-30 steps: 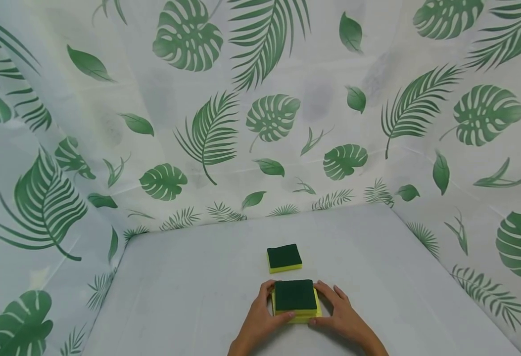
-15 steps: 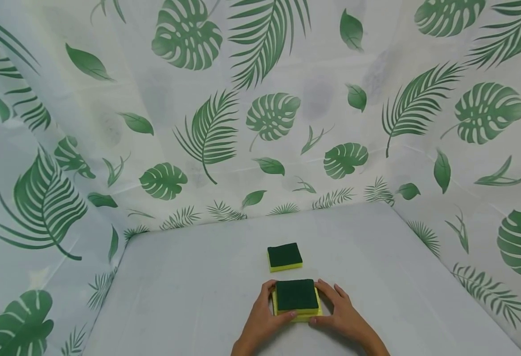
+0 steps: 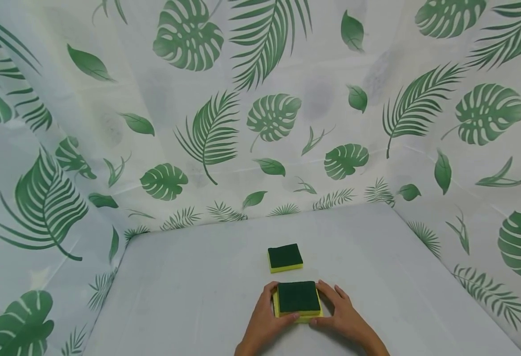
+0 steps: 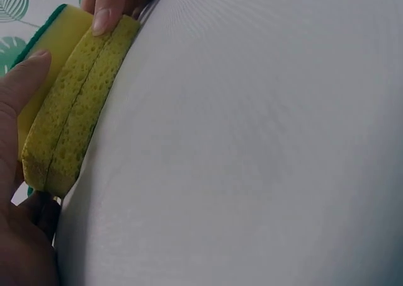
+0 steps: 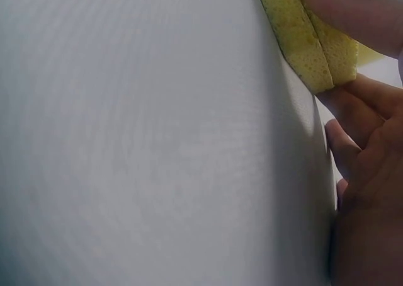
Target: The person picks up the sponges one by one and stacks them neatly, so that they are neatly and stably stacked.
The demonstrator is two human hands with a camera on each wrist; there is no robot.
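In the head view, a scrub sponge (image 3: 299, 296) with a dark green top and yellow underside sits on a stack near the front of the table. Below it, the left wrist view shows two porous yellow sponges (image 4: 80, 103), one flat on the other. My left hand (image 3: 260, 319) holds the scrub sponge from the left, its thumb on the near side and its fingers curled round the far corner. From the right, my right hand (image 3: 342, 316) grips the yellow sponges, thumb (image 4: 108, 15) pressed on their near face.
Another green-and-yellow scrub sponge (image 3: 285, 257) lies alone just beyond the stack. The white table (image 3: 189, 282) is bounded at the back and both sides by white sheeting (image 3: 224, 198) printed with green leaves.
My left hand and the top scrub sponge have shifted slightly to the right over the stack. The right hand and the sponge farther back have stayed nearly still.
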